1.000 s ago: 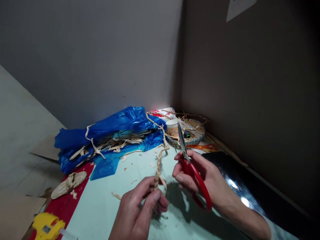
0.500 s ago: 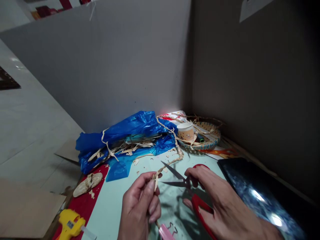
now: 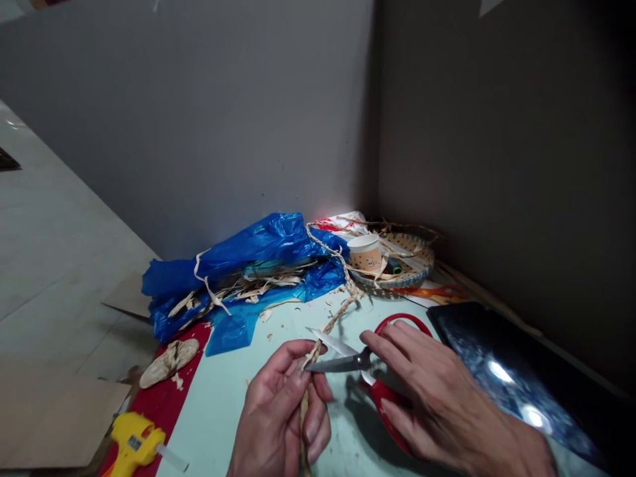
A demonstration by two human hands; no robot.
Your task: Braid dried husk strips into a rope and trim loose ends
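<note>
My left hand (image 3: 285, 407) is closed on a braided straw cord (image 3: 338, 314), pinched between thumb and fingers. One stretch of the cord hangs down across the palm, and the other runs back over the table toward the basket. My right hand (image 3: 427, 391) grips red-handled scissors (image 3: 382, 401), with thumb and fingers on the handles. The scissor blades are parted and lie at the cord, right by my left fingertips. Whether the blades have cut into the cord, I cannot tell.
Blue plastic bag (image 3: 248, 242) holding dry fibre strips (image 3: 258, 281) lies at the back. A woven basket (image 3: 422, 268) and paper cup (image 3: 365, 253) stand right of it. Left are a small straw slipper (image 3: 169, 364) and yellow glue gun (image 3: 134, 440); a dark glossy panel (image 3: 497, 371) lies right.
The scissors have moved left, bringing their blades to the cord. My left hand has turned a little, and more cord shows below its fingers. The view has tilted slightly downward.
</note>
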